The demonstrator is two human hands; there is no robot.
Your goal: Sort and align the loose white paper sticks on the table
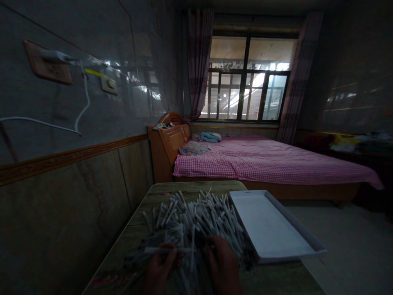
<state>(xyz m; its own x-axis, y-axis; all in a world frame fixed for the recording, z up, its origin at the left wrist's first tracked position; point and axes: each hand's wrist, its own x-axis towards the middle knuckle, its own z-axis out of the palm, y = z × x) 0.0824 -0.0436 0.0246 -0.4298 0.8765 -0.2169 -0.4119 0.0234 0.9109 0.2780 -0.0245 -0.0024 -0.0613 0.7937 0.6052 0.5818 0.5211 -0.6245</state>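
Reading the clock from the middle of a pile of loose sticks (187, 217), with 12 o'clock on the far side. Pinching a pale stick (153, 249) between thumb and fingers of the left hand (162, 262) at 7 o'clock, above the table (215, 185); looking slim, straight and whitish, and blurring in the dim light. Curling the fingers of the right hand (222, 260) inward at 5 o'clock, beside a dark patch (200, 239); being unable to tell if pinching anything.

Leaving a strip of table between the pile and the left edge at 9 o'clock, with the wall (101, 213) close beyond; leaving another at 12 o'clock, short of the bed (276, 159). Meeting a shallow white tray (267, 225) at 3 o'clock, just beside the pile and overhanging the table's right edge.

Running the held stick's long axis from 9 to 3 o'clock, losing its right end in blur. Leaning mixed ways at the pile's left, mostly toward 11 o'clock at its right.
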